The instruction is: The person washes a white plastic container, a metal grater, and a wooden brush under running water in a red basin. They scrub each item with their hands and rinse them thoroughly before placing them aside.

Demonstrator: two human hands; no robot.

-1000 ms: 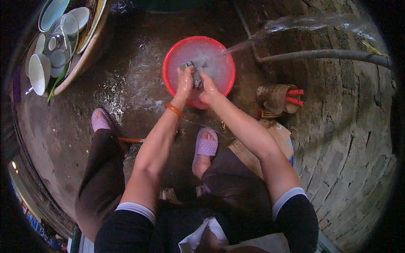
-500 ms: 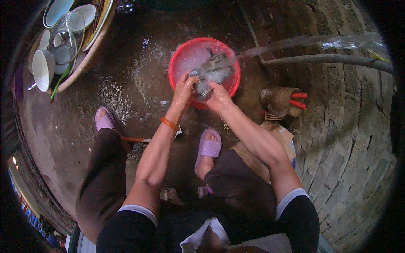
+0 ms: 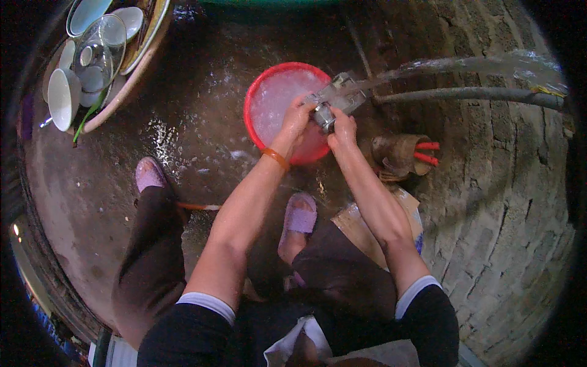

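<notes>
A wet, greyish metal piece (image 3: 324, 116) with an angular, see-through-looking far end is held over the right rim of a red basin (image 3: 251, 104). My left hand (image 3: 296, 121) is closed on its near left side. My right hand (image 3: 343, 127) grips it from the right, thumb against the metal. A stream of water (image 3: 422, 68) comes in from the right and strikes its far end. Whitish, foamy water (image 3: 281, 101) fills the basin below. Spray and fingers hide the exact shape of the piece.
At the far left a large round tub (image 3: 125, 98) holds several bowls and a glass lid. A grey pipe (image 3: 471, 93) runs along the right. Beside the basin lies a brown cylindrical container (image 3: 397, 156) with red sticks. A brick wall (image 3: 489, 232) bounds the right; the floor is wet.
Both hands have moved right with the metal piece, lifting it from inside the basin to its right rim, into the water stream. The piece's far end now points right.
</notes>
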